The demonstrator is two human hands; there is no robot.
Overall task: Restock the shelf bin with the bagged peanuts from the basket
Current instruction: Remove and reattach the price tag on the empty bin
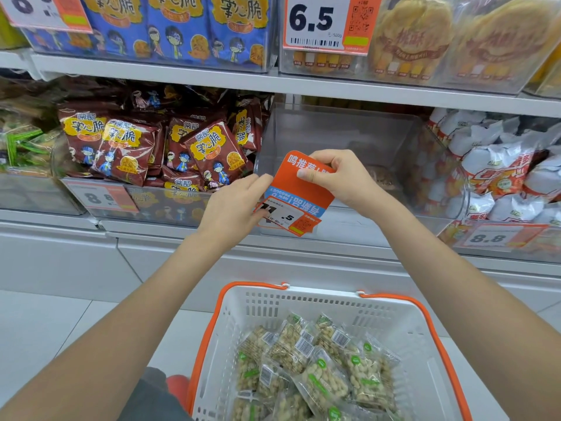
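Waiting in the white basket (pixel 230 329) nearest the person, the bagged peanuts (pixel 321 378) lie untouched. The right hand (pixel 337 174) pinches the top of the orange price tag (pixel 300 183); the left hand (pixel 233 205) touches its lower edge, grip unclear. Seat the tag flat on the front lip, because the near-empty clear shelf bin (pixel 334 129) opens low under the shelf board (pixel 303 86).

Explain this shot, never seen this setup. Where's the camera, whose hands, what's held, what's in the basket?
No robot here: one camera worn on a person's head looks down at their bare hands. The right hand grips the top of an orange sign card that carries a price label; the left hand pinches its lower edge by that label. Behind the card is a clear shelf bin. Below, a white basket with orange handles holds the bagged peanuts.
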